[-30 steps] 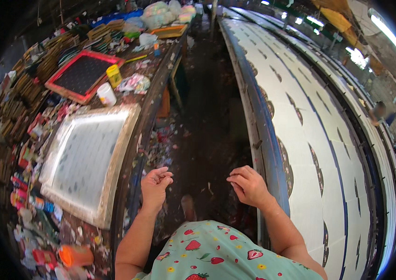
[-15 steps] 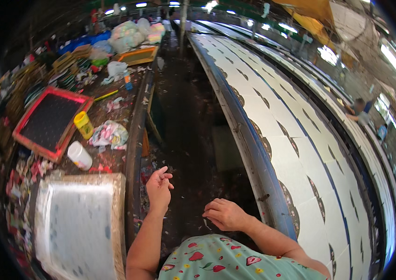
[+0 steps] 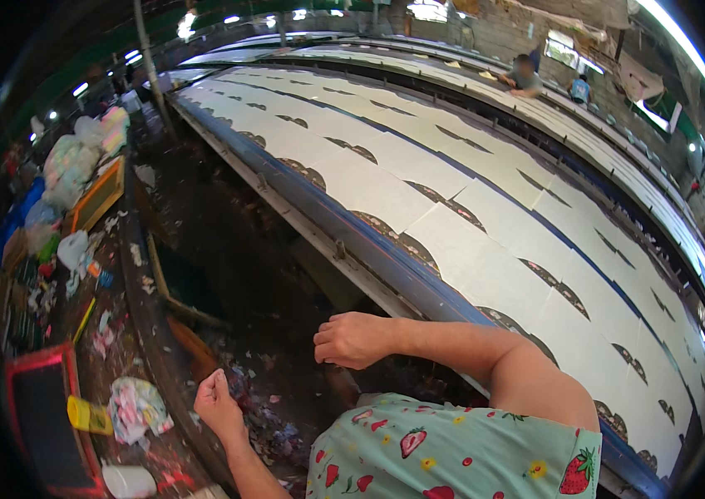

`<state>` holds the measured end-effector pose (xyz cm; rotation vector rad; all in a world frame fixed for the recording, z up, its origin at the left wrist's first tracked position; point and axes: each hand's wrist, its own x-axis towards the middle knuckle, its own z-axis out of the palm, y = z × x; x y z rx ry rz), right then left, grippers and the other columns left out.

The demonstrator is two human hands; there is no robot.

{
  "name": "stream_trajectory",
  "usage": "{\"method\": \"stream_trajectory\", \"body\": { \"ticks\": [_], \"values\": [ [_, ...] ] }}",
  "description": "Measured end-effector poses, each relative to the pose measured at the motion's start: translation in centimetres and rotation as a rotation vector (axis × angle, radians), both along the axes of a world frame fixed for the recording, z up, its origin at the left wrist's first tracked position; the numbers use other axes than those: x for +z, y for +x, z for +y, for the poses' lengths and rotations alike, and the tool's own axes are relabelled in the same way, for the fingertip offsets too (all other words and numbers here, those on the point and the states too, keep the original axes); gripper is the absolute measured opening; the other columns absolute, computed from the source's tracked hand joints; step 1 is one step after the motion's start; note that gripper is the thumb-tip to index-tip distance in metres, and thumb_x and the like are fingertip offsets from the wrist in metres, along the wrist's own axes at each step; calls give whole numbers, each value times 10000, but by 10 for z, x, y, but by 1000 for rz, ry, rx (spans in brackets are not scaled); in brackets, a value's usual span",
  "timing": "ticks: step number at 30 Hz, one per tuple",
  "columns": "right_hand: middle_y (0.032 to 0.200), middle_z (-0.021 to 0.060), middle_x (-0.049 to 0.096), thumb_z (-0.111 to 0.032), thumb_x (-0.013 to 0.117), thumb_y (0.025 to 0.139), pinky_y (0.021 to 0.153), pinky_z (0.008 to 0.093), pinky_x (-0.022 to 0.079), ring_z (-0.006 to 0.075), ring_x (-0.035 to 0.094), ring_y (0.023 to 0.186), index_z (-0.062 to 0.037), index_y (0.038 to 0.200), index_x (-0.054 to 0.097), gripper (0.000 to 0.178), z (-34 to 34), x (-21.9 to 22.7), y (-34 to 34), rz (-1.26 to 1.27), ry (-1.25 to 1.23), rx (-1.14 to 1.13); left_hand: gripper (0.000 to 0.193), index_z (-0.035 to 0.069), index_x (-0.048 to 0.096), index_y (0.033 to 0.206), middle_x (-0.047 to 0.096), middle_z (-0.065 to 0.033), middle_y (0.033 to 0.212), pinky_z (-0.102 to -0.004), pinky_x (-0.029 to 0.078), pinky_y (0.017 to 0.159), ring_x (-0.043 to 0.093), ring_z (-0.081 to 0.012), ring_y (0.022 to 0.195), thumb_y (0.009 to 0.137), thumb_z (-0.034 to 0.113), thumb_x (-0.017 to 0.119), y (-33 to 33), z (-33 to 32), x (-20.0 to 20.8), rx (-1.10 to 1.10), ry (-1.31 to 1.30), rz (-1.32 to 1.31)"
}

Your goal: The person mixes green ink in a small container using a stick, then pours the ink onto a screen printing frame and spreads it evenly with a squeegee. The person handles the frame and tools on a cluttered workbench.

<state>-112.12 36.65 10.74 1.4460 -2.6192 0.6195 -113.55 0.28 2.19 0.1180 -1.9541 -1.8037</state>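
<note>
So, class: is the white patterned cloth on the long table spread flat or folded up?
Spread flat. The white cloth lies smooth along the long table, its dark arc motifs repeating in rows, no folds visible.

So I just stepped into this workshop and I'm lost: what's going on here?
A person in a strawberry-print top stands in the dark aisle between a long printing table spread with white patterned fabric and a cluttered side bench. Both hands are empty and loosely curled: the left hand near the bench edge, the right hand held in front of the table's rail. A red-framed screen, a yellow bottle and rags lie on the bench.
</note>
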Motion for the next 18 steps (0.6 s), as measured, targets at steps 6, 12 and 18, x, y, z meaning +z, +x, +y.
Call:
{"method": "stream_trajectory", "body": {
  "ticks": [6,12,18],
  "values": [
    [1107,127,761,-175,727,1034,956,509,605,362,744,1098,-70,1135,768,152,27,-3,-133,-92,-50,-73,216,-56,823,1090,763,-30,869,-301,515,712,617,-95,768,1082,157,792,-105,-30,-15,-127,-376,-86],
    [1118,137,766,-164,730,1035,960,514,605,378,742,1096,-64,1167,765,169,60,-1,-223,-146,-25,-151,288,-71,815,1060,776,-52,884,-322,539,772,652,-128,814,1116,207,762,-210,-35,-31,-128,-403,-163],
    [1125,139,774,-148,722,1033,937,521,611,393,750,1079,-62,1165,772,165,78,-12,-270,-272,-106,-273,312,-61,815,1119,747,-22,890,-304,527,753,660,-116,792,1141,239,732,-323,-37,-41,-231,-421,-189]
  ]
}}
